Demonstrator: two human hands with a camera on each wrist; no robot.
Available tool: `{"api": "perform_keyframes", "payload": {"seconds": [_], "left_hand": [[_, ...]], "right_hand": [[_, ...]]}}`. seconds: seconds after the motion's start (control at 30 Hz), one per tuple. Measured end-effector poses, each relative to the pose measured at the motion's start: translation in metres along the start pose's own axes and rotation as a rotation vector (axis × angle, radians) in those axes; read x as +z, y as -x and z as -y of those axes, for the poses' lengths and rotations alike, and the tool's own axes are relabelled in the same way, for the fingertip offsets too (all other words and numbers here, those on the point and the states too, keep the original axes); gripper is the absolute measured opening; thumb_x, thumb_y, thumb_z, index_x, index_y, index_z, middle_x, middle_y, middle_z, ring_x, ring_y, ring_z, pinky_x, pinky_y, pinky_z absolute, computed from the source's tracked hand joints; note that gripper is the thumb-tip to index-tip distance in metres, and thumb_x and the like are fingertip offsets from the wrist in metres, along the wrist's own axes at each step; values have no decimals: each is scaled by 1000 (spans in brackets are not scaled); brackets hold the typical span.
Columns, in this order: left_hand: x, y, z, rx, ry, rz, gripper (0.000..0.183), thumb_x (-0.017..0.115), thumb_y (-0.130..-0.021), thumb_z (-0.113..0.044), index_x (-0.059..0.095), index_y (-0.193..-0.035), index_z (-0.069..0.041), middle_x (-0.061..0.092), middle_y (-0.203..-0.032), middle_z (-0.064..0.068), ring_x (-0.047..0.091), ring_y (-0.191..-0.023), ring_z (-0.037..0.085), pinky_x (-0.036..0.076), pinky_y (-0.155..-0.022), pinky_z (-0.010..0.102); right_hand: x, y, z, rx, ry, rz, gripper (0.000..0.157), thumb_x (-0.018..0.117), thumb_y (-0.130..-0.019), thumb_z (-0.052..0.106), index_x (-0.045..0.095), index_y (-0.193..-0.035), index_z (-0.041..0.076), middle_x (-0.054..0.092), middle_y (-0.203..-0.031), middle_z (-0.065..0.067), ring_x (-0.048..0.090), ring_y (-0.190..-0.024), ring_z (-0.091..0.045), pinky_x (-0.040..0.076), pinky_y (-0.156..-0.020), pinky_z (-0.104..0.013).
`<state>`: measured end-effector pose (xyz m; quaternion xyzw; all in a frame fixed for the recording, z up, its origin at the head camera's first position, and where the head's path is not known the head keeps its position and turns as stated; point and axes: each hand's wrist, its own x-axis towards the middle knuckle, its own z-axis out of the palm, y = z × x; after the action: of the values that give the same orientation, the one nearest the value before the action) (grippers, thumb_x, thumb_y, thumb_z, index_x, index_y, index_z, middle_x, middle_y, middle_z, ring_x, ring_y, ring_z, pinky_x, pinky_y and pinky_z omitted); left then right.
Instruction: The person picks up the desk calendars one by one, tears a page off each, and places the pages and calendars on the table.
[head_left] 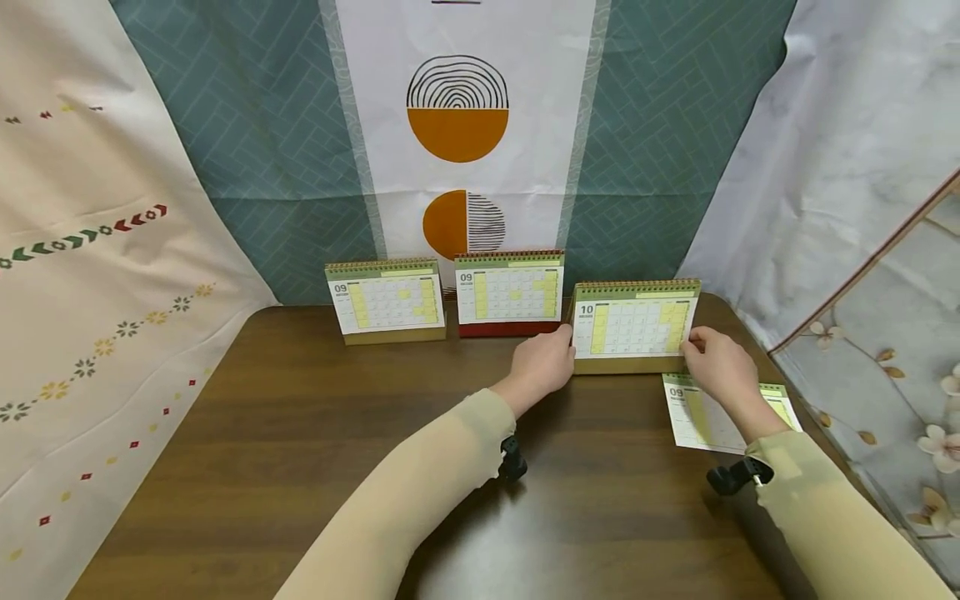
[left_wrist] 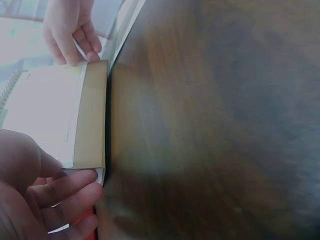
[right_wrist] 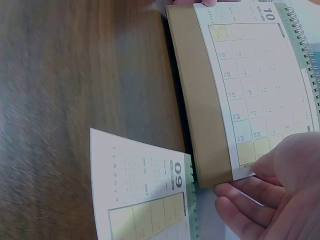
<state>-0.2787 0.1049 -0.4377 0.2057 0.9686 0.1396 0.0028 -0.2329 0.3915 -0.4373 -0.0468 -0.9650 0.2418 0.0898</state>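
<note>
A desk calendar (head_left: 634, 327) showing page 10 stands upright on its tan base at the right back of the table. My left hand (head_left: 543, 363) grips its left side; the left wrist view has the thumb on the front and the fingers (left_wrist: 70, 200) around the end of the base. At the opposite side, my right hand (head_left: 722, 367) pinches the lower right corner, thumb over the page and fingers (right_wrist: 250, 205) partly hidden behind. A loose 09 page (head_left: 705, 421) with a torn top edge lies flat under my right forearm, partly covered by it.
Two more desk calendars showing 09 stand to the left: one with a red base (head_left: 510, 292), one with a tan base (head_left: 390, 304). The brown table (head_left: 300, 442) meets hanging cloths at the back (head_left: 270, 150) and both sides.
</note>
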Motion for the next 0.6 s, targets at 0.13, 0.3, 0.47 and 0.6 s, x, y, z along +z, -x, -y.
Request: {"api": "perform_keyframes", "payload": {"seconds": [0.13,0.3,0.47,0.6], "left_hand": [[4,-8,-5,-26,-16,9,28,58,-116,-35,65,-137,-17,76,-104,1,71,-83,19,57,-68,37],[9,-19,-12,-51,-35,-14,27,59,-115,-34,66,-136,-18,75,-99,0,69,-78,17,55,-65,36],[11,-23,-14,-81,-10,-59,24,57,-117,-34,67,-130,-17,75,-94,1,72,-79,19,57,-66,36],[16,-20,-14,-86,60,-130,28,60,-115,-33,65,-136,-13,76,-101,3,73,-83,18,59,-71,34]], "right_hand": [[2,-2,-5,23,-13,-10,39,52,-114,25,64,-134,-6,70,-128,-31,67,-101,-46,49,-81,-60],[3,-4,-12,45,-29,-44,38,52,-114,25,64,-133,-6,70,-126,-30,66,-102,-47,48,-81,-61],[5,-13,-13,46,-31,-61,41,51,-115,27,64,-135,-5,70,-128,-30,66,-105,-49,48,-84,-64],[6,-19,-14,51,-35,-59,42,50,-115,29,64,-136,-4,70,-130,-30,66,-109,-50,48,-86,-65]]}}
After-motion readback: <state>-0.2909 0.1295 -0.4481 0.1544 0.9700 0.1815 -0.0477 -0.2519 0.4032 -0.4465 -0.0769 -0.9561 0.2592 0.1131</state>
